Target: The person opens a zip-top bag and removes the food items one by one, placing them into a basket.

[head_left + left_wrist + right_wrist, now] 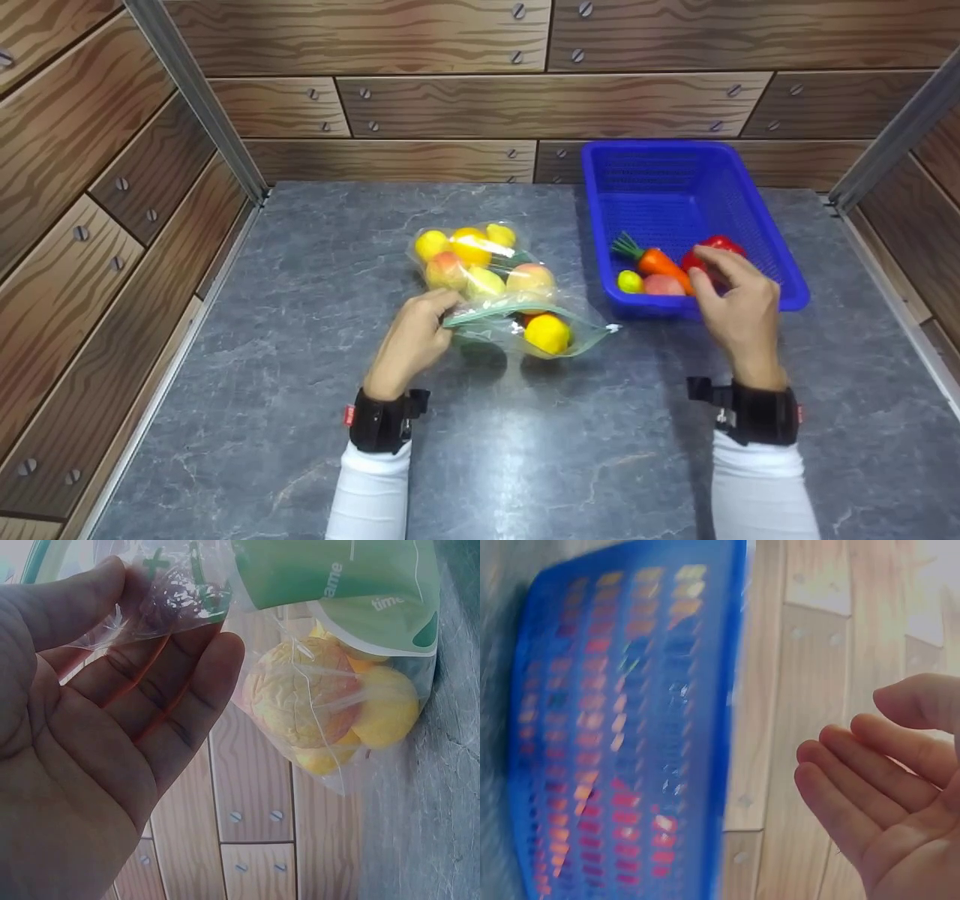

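A clear zip bag (495, 306) with a green seal strip lies on the grey table, holding several yellow and peach-coloured fruits. My left hand (416, 334) pinches the bag's mouth at its left corner; in the left wrist view the thumb presses the plastic against the fingers. A yellow lemon-like fruit (547, 334) sits just inside the bag's mouth. My right hand (739, 307) is over the near rim of the blue basket (769, 225), fingers loosely bent, holding nothing. Near its fingertips are a carrot (661, 264), a red item (721, 244) partly hidden, and a pinkish fruit (663, 285).
A small yellow-green fruit (630, 282) lies in the basket's near left corner. Wood-patterned walls (442, 105) enclose the table (315, 247) at the back and both sides. The basket stands at the back right, with its perforated side seen in the right wrist view.
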`<action>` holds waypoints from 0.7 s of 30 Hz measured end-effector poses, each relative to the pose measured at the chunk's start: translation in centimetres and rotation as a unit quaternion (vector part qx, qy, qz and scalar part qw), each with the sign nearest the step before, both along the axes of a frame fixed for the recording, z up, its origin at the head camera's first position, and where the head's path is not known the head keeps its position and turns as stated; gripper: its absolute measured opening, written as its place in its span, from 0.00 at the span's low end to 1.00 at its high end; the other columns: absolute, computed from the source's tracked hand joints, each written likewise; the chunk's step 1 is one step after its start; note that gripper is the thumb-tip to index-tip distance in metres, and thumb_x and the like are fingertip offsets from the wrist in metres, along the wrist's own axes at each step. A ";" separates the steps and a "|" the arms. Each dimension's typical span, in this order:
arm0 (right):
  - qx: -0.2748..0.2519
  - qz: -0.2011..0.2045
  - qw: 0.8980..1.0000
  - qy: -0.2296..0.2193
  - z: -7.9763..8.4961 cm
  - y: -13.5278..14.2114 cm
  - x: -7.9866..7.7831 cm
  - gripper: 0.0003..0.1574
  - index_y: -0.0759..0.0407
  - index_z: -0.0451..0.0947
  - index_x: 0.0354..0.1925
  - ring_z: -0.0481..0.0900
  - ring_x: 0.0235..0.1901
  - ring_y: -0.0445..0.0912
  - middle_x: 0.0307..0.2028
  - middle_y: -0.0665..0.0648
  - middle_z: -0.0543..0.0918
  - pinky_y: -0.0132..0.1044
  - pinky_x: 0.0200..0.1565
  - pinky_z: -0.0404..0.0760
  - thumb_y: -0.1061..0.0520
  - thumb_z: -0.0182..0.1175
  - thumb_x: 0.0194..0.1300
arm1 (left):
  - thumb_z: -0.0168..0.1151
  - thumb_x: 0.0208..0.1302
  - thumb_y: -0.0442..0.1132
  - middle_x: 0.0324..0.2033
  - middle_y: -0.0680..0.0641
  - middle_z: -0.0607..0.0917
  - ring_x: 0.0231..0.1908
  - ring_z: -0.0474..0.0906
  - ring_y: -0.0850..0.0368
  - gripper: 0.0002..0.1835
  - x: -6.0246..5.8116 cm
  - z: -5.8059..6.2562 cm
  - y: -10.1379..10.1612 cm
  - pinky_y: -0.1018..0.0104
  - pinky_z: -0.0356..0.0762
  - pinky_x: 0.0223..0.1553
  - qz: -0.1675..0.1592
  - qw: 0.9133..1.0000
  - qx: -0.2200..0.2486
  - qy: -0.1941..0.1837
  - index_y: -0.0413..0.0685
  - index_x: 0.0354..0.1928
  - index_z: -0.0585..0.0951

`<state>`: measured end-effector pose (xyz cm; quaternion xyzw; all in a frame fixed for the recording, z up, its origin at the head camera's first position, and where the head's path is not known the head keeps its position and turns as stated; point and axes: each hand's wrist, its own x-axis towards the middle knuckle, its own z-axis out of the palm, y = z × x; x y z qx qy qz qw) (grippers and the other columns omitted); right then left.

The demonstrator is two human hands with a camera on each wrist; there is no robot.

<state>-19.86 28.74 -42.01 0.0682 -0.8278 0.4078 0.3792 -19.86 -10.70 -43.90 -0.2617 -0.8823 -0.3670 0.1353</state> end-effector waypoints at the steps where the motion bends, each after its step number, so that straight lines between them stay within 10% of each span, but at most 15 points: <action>1: 0.001 0.006 1.000 0.011 0.1 -0.5 0.2 0.17 0.70 0.87 0.47 0.77 0.45 0.19 0.45 0.68 0.88 0.14 0.50 0.73 0.74 0.67 0.57 | 0.57 0.48 0.17 0.38 0.45 0.88 0.39 0.84 0.48 0.18 0.0 0.0 0.0 0.54 0.84 0.45 0.000 1.000 0.001 0.000 0.42 0.37 0.85; 21: 0.052 0.189 0.979 0.060 2.3 -6.2 3.5 0.23 0.66 0.88 0.46 0.84 0.51 0.38 0.44 0.63 0.90 0.28 0.61 0.77 0.78 0.70 0.51 | 0.57 0.48 0.15 0.39 0.43 0.88 0.40 0.85 0.48 0.19 -0.2 -0.1 0.1 0.55 0.85 0.45 -0.002 1.000 0.005 -0.022 0.42 0.37 0.85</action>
